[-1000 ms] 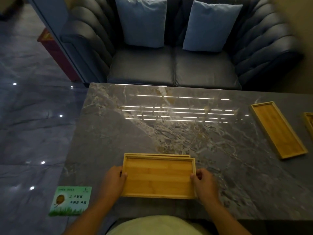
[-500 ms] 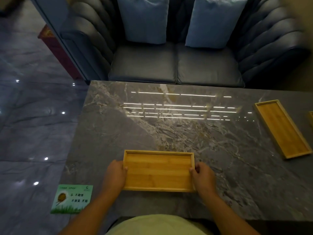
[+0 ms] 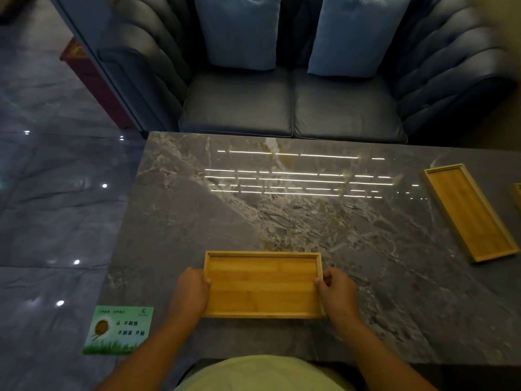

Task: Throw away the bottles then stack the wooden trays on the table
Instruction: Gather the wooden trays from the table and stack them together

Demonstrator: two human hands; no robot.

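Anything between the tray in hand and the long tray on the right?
Nothing. The head view shows only bare marble table between the held tray and the long tray.

Dim room, low warm light. Straight ahead sits a dark blue sofa [image 3: 290, 108] with deep padded ribs up its back and arms, and two seat pads side by side. Two pale blue cushions [image 3: 239, 32] lean upright against the back, one per seat. Just in front runs a grey marble counter [image 3: 197, 221], veined in cream, with thin white light streaks [image 3: 282, 176] mirrored across its gloss. To the left is a polished blue-grey floor [image 3: 56, 221], dotted with small bright reflections. A dark red cabinet [image 3: 93, 77] stands beyond the sofa's left arm. At the counter's near left corner there's a green printed card [image 3: 119, 330].
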